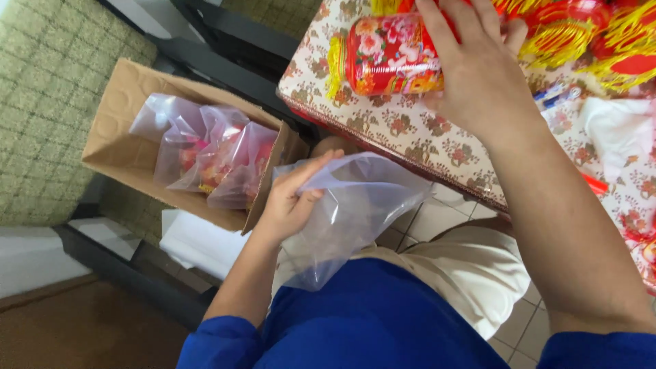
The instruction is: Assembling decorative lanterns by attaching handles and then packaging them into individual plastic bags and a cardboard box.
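The left hand point(290, 205) pinches the upper edge of a clear plastic bag point(348, 219) between thumb and fingers, grasping it firmly; the bag hangs open and limp over the person's lap, in front of the blue shirt point(369, 321) and the pale trousers point(471, 273). The right hand point(471, 65) reaches up onto the table point(410, 130), which is covered with a cream cloth printed with red flowers. Its fingers are curled over the right end of a red lantern point(389, 55), a cylinder-shaped ornament with pink flowers and a yellow fringe at its left end, lying on its side on the cloth; the hand is grasping it, though the palm hides how tightly. More red and yellow tasselled ornaments point(588, 41) are heaped on the table just beyond the hand, and a crumpled white bag point(618, 133) lies to their right. On the left, below the table edge, a cardboard box point(119, 130) stands open on a dark frame, and inside it lie several filled bags point(212, 154), clear plastic with red ornaments showing through. The box is near the left hand but not touching it. A white slab point(198, 242) sits just under the box. The floor under the lap is pale tile point(437, 219).
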